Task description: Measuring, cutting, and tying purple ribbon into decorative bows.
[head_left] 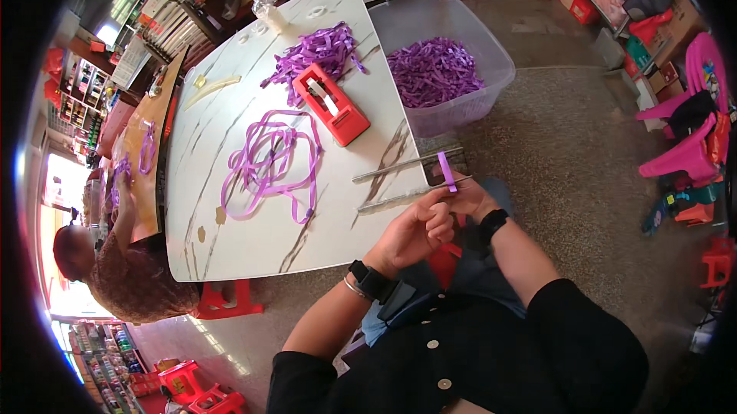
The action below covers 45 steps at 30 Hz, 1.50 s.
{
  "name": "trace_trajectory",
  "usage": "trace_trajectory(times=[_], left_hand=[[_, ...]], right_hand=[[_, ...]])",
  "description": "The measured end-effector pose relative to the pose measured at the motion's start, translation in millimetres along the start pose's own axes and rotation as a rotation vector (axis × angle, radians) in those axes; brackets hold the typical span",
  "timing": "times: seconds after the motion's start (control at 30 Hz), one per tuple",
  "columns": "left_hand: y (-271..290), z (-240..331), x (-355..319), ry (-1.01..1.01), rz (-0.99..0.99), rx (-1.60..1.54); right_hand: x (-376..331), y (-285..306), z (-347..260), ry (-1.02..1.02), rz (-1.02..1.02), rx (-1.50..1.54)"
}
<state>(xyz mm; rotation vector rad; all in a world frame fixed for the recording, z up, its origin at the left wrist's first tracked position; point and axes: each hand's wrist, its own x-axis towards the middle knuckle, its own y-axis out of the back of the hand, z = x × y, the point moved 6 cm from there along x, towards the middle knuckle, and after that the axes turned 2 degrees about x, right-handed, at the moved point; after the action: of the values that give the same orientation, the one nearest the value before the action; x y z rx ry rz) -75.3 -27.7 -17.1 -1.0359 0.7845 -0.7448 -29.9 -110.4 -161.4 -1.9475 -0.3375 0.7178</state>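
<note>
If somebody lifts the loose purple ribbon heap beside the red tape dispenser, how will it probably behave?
The loose ribbon would probably hang floppy, since it lies in soft, uneven curves. It may snag on itself, because its loops cross in many places. It is likely light, as it looks thin and narrow.

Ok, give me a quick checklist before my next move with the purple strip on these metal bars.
1. Purple strip lies across both metal bars: ok.
2. Left hand and right hand both close to the strip's near end: ok.
3. Strip firmly pinched: cannot tell, the fingers overlap there.
4. Long purple ribbon on the table free of crossings: not ok, it lies in overlapping loops.
5. Red tape dispenser on the table, apart from the bars: ok.
6. Clear bin beside the table: ok, partly filled with purple pieces.
</note>
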Motion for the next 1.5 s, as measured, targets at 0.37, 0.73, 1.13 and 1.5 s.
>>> trace_trajectory(times=[0.37,0.73,1.13,1.5], left_hand=[[-2,-1,2,0.002,-0.028,-0.013],[-4,0,1,0.005,-0.024,0.004],[-4,-1,1,0.004,-0.019,0.003],[-5,-1,1,0.002,-0.010,0.015]], right_hand=[[19,-41,-7,0.027,-0.706,0.214],[-21,-59,-34,-0.010,-0.312,0.006],[-54,-61,-84,-0.032,0.200,-0.691],[-67,-84,-101,0.223,0.172,-1.067]])
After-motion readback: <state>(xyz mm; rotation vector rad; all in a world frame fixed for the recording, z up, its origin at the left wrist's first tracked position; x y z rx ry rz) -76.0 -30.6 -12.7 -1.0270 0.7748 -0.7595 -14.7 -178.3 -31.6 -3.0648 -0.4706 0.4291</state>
